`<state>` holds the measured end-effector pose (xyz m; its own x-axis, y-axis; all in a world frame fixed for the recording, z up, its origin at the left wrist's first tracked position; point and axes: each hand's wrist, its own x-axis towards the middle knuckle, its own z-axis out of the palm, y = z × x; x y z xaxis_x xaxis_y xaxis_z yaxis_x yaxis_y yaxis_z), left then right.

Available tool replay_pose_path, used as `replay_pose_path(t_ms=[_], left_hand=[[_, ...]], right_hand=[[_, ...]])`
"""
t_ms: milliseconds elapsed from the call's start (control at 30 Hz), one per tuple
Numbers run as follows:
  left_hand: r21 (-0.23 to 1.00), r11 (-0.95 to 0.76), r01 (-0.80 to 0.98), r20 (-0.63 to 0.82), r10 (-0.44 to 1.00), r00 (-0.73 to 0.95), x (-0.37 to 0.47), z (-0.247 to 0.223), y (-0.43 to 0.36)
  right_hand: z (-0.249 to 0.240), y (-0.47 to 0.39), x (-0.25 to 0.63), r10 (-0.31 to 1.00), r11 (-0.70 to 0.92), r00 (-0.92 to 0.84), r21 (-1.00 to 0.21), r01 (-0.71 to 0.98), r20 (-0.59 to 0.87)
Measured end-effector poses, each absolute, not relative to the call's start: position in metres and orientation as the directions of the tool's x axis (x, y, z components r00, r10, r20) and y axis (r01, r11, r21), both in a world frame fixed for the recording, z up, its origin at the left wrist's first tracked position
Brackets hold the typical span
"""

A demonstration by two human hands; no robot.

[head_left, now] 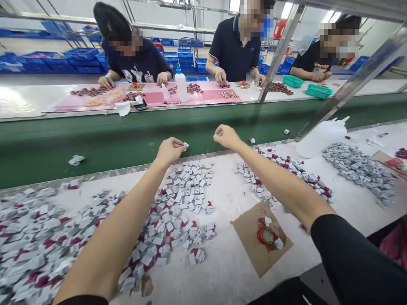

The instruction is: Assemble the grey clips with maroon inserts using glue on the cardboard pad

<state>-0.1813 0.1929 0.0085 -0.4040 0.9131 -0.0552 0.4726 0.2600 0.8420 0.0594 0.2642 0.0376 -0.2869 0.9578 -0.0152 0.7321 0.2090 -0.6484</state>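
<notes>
Over the near edge of the green belt (127, 137), my left hand (171, 150) pinches a small white and dark red piece (185, 145). My right hand (227, 136) is to its right above the belt, its fingers closed on a small whitish piece (216, 135). The two hands are apart. Below my left hand lies a spread of white and dark red pieces (190, 186). Another pile of such pieces (295, 173) lies beneath and beyond my right forearm. On a brown card (251, 241) stands a red round container (266, 235), with pieces touching it.
Loose pieces (76, 160) rest on the belt. Grey pieces (359, 169) lie at the right by a white bottle (324, 137). A slanted metal post (352, 80) rises there. Across the belt, three people work at a table with a white bottle (181, 87) and green baskets (319, 91).
</notes>
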Motion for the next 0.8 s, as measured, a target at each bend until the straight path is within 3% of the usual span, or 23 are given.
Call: replay_pose_path(t_ms=[167,300,367,500,633,800], left_hand=[[0.755,0.245,0.608,-0.065,0.951,-0.302,-0.174,0.0,0.218],[0.663,0.247,0.707,-0.017,0.949,-0.316,-0.177,0.001,0.218],[0.595,0.206,0.777,0.053,0.954,-0.294,-0.168,0.004,0.216],[0.464,-0.045,0.885,0.066,0.998,0.016,-0.105,0.011,0.224],[0.493,-0.169,0.854,0.017,0.983,0.185,-0.012,0.009,0.25],[0.493,-0.137,0.859,-0.013,0.986,0.165,0.052,0.005,0.28]], right_hand=[[0.067,0.223,0.176,0.993,0.102,-0.108,-0.783,0.613,0.044],[0.072,0.13,0.261,0.996,0.083,0.001,-0.893,0.443,0.093],[0.068,0.08,0.29,0.995,0.004,0.085,-0.896,0.445,0.047],[0.051,0.013,0.315,0.979,-0.148,0.187,-0.906,0.396,-0.078],[0.039,-0.004,0.313,0.97,-0.167,0.228,-0.921,0.352,-0.089],[0.043,-0.019,0.318,0.967,-0.148,0.244,-0.943,0.3,-0.074]])
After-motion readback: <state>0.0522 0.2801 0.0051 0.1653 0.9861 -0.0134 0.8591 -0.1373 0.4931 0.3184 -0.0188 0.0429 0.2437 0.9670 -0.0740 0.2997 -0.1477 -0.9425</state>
